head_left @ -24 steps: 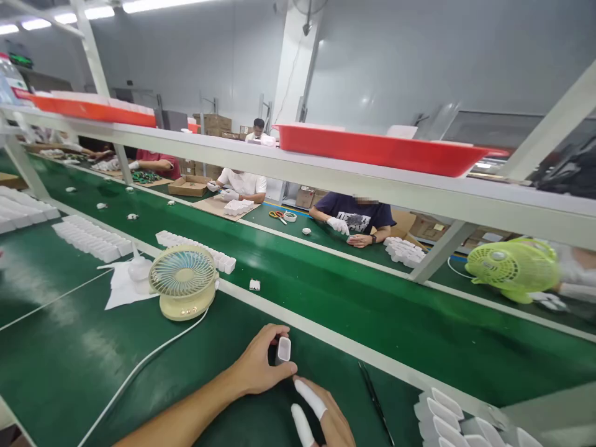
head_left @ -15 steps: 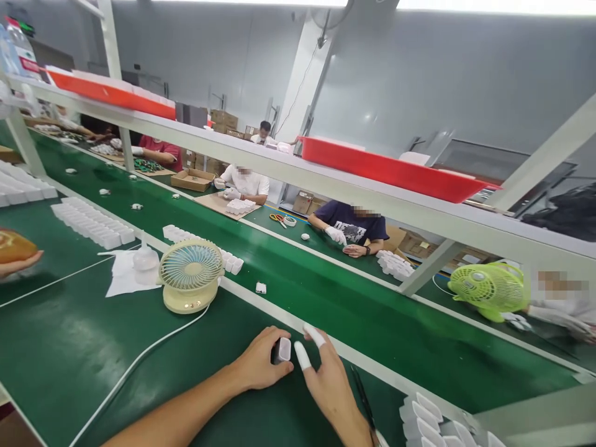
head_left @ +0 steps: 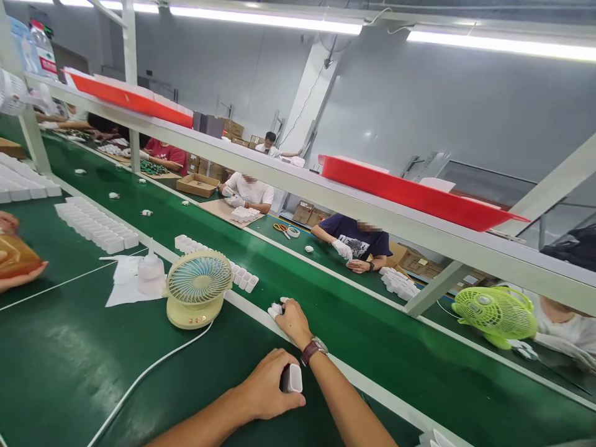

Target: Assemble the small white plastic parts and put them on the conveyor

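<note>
My left hand point(head_left: 270, 386) is wrapped round a white hollow plastic housing point(head_left: 294, 379), its open end facing up and to the right, above the green bench. My right hand point(head_left: 293, 323), with white finger cots on its fingertips and a watch point(head_left: 314, 351) at the wrist, reaches over the green belt point(head_left: 363, 338). Thumb and finger close on a small white part point(head_left: 278, 307), mostly covered by the fingertips. A row of white housings point(head_left: 246, 279) stands on the belt behind the cream fan point(head_left: 199, 285).
Beside the fan, a squeeze bottle point(head_left: 151, 273) sits on white paper. Several housings point(head_left: 97, 223) line the left bench. Overhead, a shelf beam point(head_left: 279, 171) carries red trays point(head_left: 410, 191). A co-worker's hand point(head_left: 23, 273) holds an amber bag at left. Other people work across the belt.
My right hand has moved forward and left from beside the housing onto the belt, closing on the small white part. My left hand keeps the housing. The camera view has tilted up.
</note>
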A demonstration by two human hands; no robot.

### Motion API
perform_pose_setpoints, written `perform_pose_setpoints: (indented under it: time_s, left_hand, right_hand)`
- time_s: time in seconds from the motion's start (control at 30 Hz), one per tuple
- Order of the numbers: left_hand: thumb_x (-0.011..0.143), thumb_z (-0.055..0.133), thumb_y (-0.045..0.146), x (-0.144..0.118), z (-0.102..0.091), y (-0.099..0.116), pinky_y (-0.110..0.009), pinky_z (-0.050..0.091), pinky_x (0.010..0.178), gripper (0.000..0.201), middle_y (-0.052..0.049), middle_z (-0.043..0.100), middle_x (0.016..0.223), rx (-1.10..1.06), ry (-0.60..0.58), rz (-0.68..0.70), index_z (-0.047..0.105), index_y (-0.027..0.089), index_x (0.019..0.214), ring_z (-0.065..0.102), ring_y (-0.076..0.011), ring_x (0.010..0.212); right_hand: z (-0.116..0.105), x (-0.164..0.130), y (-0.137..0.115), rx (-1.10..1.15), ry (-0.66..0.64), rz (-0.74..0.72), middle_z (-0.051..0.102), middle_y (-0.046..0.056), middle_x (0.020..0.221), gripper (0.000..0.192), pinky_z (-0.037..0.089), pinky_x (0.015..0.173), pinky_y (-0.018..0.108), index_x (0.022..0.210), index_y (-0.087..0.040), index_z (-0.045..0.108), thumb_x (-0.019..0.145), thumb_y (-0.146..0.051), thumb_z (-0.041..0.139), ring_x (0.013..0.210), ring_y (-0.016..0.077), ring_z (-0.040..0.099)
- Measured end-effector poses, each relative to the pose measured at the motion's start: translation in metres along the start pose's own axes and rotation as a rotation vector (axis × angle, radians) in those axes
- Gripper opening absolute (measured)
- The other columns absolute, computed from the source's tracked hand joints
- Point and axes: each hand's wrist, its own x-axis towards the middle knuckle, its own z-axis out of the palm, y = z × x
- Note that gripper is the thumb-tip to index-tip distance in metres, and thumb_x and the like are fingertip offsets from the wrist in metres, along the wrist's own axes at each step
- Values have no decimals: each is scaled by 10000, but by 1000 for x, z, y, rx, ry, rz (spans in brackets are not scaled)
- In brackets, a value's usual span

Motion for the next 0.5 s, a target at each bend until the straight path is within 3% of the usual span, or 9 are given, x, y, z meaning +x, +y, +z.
perform_pose_setpoints:
  time_s: [0.13,0.23,0.5]
  left_hand:
    - [655,851,262,0,1,-2,-323,461,763,379,-20,640,919,23,16,14,638,206,964,581,-221,864]
    - [662,842,268,1,1,-2,-324,470,763,369,-19,648,915,23,23,32,646,206,968,592,-221,864]
    - [708,794,253,-2,5,-4,-330,529,804,319,-18,717,953,-105,124,21,685,219,1007,660,-209,883]
  right_hand:
    - [-7,5,5,7,9,-16,743,186,1141,257,502,985,343,1076,-93,721,857,-139,595,1140,294,680]
    - [-21,-15,23,26,29,-22,736,164,1151,353,523,978,348,1157,-93,704,835,-115,561,1125,281,682]
    - [-45,-150,62,107,24,-49,732,89,1121,532,547,1015,433,1243,-200,683,759,-52,518,1116,277,675]
